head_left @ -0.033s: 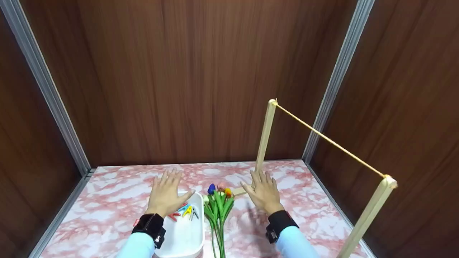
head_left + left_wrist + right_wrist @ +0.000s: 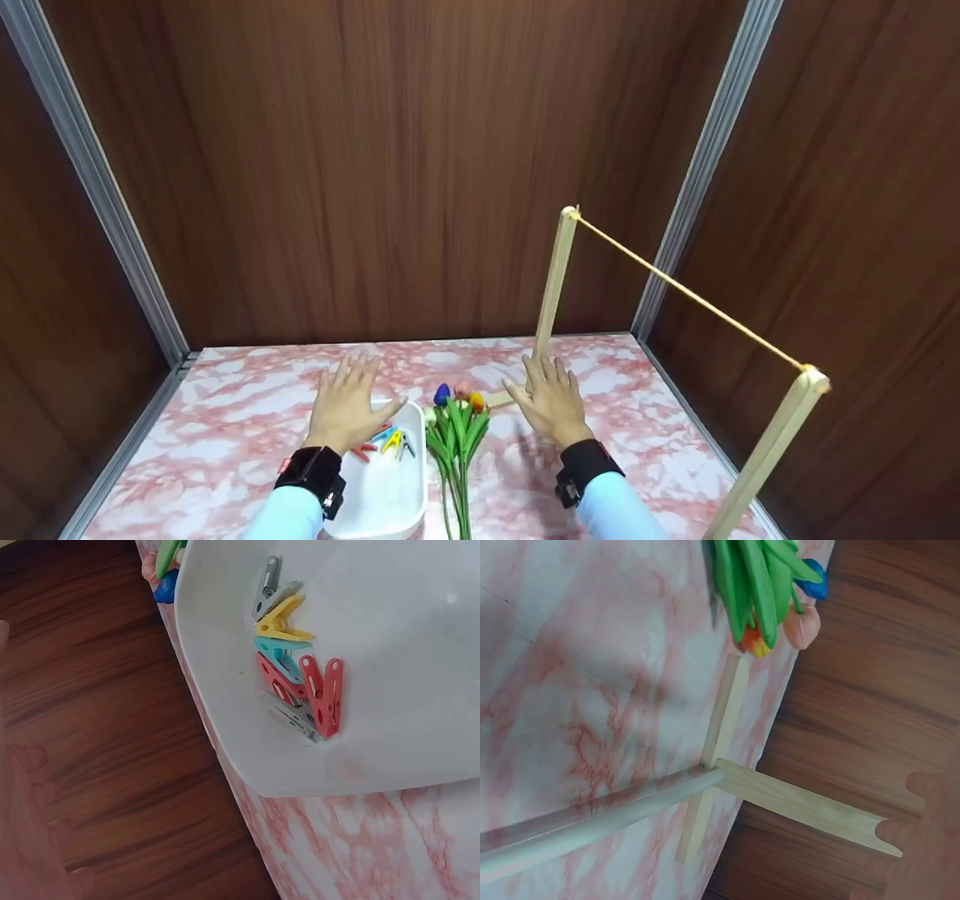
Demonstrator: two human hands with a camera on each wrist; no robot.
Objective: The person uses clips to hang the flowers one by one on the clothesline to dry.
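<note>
My left hand (image 2: 345, 409) is held over the left part of a white plastic tray (image 2: 379, 502), fingers straight and spread, holding nothing. In the tray lie several clothespins (image 2: 322, 694), coloured red, yellow, blue and grey. On the right, my right hand (image 2: 553, 405) is likewise spread flat and holds nothing; it is nearest to the far post of a wooden frame (image 2: 555, 285). Between the hands lies a bunch of artificial tulips (image 2: 459, 435) with green leaves and blue, pink and orange-yellow heads.
A yellowish cord (image 2: 690, 292) runs between the tops of the frame's two posts, on the right. In the right wrist view, a wooden foot (image 2: 724, 709) and a pale rod (image 2: 607, 821) show low on the frame. Brown wood-grain panels (image 2: 420, 172) enclose the marbled table (image 2: 225, 420).
</note>
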